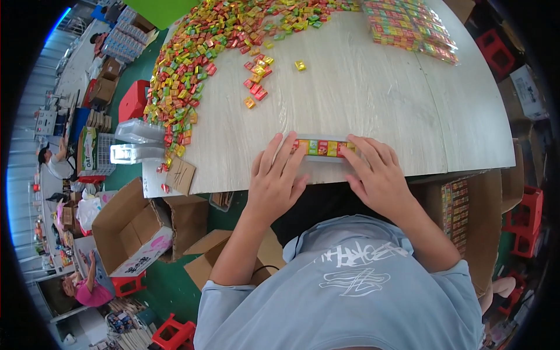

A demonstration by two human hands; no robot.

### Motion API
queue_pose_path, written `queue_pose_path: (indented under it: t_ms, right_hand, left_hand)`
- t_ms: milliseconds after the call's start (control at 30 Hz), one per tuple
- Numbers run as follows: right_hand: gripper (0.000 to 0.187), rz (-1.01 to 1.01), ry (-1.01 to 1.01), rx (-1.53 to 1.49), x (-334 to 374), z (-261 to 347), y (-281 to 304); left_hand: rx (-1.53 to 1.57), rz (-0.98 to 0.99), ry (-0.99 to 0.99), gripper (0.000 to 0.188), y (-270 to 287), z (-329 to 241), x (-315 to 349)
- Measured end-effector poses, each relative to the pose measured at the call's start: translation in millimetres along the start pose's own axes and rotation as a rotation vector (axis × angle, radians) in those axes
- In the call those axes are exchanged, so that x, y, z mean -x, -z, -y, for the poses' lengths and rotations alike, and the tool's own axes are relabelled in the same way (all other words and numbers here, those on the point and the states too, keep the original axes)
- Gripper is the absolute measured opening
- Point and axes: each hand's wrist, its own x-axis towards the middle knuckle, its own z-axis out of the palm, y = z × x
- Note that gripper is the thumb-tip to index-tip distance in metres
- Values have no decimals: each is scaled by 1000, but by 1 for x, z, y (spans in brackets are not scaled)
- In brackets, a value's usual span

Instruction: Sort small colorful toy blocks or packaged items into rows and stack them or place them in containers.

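Note:
A clear plastic tray [326,158] lies near the front edge of the table, holding a row of small wrapped pieces [322,148] in red, yellow and green. My left hand [274,178] rests over its left end, fingertips on the pieces there. At the right end my right hand [378,175] touches the row with its fingertips. Both hands have their fingers stretched out and apart, and both thumbs stand off the tray. My fingers hide the two ends of the row.
A big heap of loose wrapped pieces [175,87] spreads over the table's far left. Stacked filled packs [408,29] lie at the far right. Empty clear trays [137,153] and a cardboard piece [180,175] sit at the left edge. Open cartons [131,230] stand below.

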Motion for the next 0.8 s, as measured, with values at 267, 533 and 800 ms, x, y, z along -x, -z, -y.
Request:
queue_pose_path:
  t_ms: [267, 533, 800]
  right_hand:
    - [46, 71, 3, -137, -21, -9, 2]
    - [44, 98, 11, -236, -39, -16, -2]
    - [38, 85, -29, -338, -41, -16, -2]
  left_hand:
    - [112, 53, -42, 52, -7, -14, -29]
    - [209, 15, 11, 49, -8, -10, -33]
    - [321, 40, 67, 55, -2, -8, -35]
